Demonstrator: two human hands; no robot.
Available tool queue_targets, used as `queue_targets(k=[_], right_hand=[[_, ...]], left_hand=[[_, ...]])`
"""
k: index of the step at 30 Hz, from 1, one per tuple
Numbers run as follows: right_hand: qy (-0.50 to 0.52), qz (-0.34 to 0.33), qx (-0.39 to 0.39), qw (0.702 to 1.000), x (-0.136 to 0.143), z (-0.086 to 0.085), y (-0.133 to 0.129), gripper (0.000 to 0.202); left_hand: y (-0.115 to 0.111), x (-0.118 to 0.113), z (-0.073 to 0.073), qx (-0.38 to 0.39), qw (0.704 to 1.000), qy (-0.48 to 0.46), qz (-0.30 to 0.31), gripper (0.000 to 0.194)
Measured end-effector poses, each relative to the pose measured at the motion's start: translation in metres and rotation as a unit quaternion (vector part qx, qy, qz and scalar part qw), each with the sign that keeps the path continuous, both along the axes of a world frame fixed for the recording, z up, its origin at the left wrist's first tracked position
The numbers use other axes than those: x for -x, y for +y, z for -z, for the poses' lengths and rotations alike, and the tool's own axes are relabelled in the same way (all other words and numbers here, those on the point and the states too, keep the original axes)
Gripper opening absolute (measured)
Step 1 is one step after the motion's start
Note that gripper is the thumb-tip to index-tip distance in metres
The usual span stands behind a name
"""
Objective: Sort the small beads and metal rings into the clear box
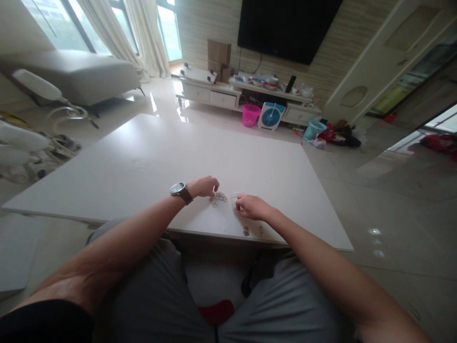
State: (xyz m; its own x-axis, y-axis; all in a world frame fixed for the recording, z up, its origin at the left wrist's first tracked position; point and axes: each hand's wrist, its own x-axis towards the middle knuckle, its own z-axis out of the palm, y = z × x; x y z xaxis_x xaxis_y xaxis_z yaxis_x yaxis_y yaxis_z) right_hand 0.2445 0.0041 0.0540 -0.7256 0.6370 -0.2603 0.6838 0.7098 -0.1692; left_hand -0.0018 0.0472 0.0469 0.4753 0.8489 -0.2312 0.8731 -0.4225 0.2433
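A small loose pile of metal rings [219,196], silvery and yellowish, lies on the white table [246,157] near its front edge. Over the left side of this pile, my left hand [204,186] has its fingers bent down and drawn together; anything between the fingertips is too small to make out. To the right of the rings stands a small clear plastic box [233,203]. My right hand [253,206] reaches into it from the right with curled fingers, which hide part of the box and whatever they hold. Nearer me lie a yellow-and-blue cartoon figure charm [246,231] and a small pale metallic piece [260,231].
My left wrist wears a watch [178,188]. Beyond the table, a pink basket [251,115], a blue-and-white fan [271,116] and a light-blue basket [314,129] stand on the floor by a low TV cabinet [223,99]. White chairs [37,85] are at the left.
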Motion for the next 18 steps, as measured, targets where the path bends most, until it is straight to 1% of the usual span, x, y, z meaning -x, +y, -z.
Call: queue_targets(k=[5,9,18], right_hand=[[-0.003,0.005,0.004,1.0,0.0001,0.0044,0.0002,0.018],[-0.006,-0.005,0.006,1.0,0.0019,0.0067,0.0008,0.018],[-0.046,-0.026,0.01,0.999,0.0077,0.001,0.0005,0.018]], left_hand=[[-0.0006,0.001,-0.0007,-0.003,1.0,-0.006,-0.002,0.019],[0.0004,0.0012,-0.0009,-0.001,1.0,-0.006,-0.004,0.019],[0.0011,0.0016,0.003,-0.014,1.0,-0.006,0.013,0.02]])
